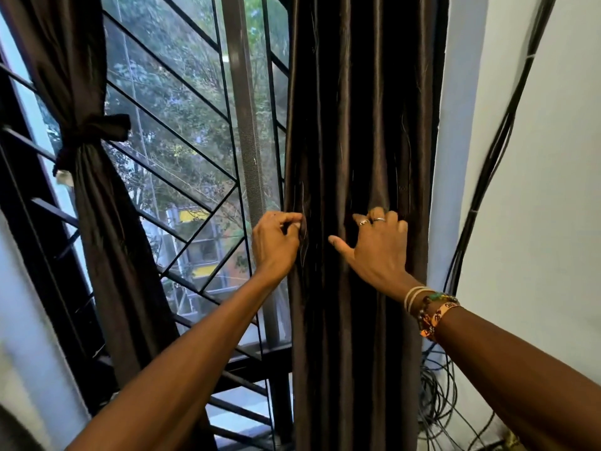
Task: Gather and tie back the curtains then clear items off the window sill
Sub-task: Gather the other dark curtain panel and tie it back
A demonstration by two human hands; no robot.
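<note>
Two forearms (pixel 182 369) stretch up from close by, past the left curtain (pixel 87 135) (already tied), to the hanging right curtain (pixel 357 125), whose window-side edge the left hand (pixel 276 239) pinches while the right hand (pixel 377 245) curls round its folds: gathering it, I'd say, with bunching next.

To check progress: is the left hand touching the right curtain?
Touching. The head view shows the left hand pinching the edge of the right curtain.

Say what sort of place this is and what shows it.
Probably a room in a home, by a window: dark curtains, one tied back, a metal grille over it, and cables down the wall.
</note>
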